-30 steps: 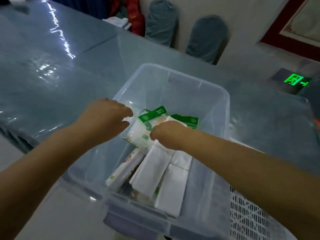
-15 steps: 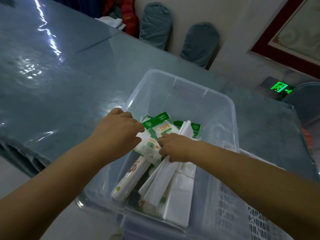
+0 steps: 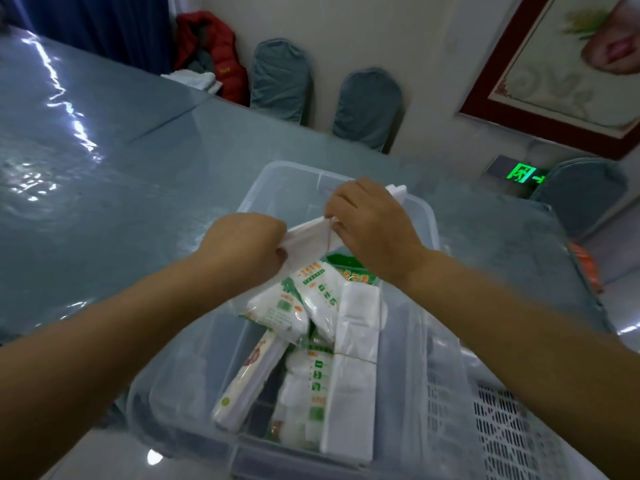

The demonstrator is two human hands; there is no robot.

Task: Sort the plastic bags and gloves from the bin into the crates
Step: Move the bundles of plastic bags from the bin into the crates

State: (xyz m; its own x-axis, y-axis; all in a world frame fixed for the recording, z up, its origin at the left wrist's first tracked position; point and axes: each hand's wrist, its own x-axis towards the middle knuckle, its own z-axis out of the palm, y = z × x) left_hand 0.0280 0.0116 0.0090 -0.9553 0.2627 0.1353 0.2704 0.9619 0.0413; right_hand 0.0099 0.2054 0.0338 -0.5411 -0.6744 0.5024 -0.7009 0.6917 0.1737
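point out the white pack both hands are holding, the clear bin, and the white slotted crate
white pack (image 3: 304, 233): head view, on the stretch of pack showing between the two hands.
clear bin (image 3: 284, 171): head view, on its far rim.
white slotted crate (image 3: 502, 431): head view, on its slotted wall, right of the bin.

— Inspector, what are the hands doing?

— Both forearms are reaching forward, bare, and converging toward the middle. The left hand (image 3: 242, 247) is curling its fingers, knuckles up, and gripping one end of a white packet (image 3: 308, 233). The right hand (image 3: 370, 223) is sitting slightly farther forward, fingers bent down, and pinching the other end.

— Are they touching?

— The hands are sitting just beside each other, joined only by the packet.
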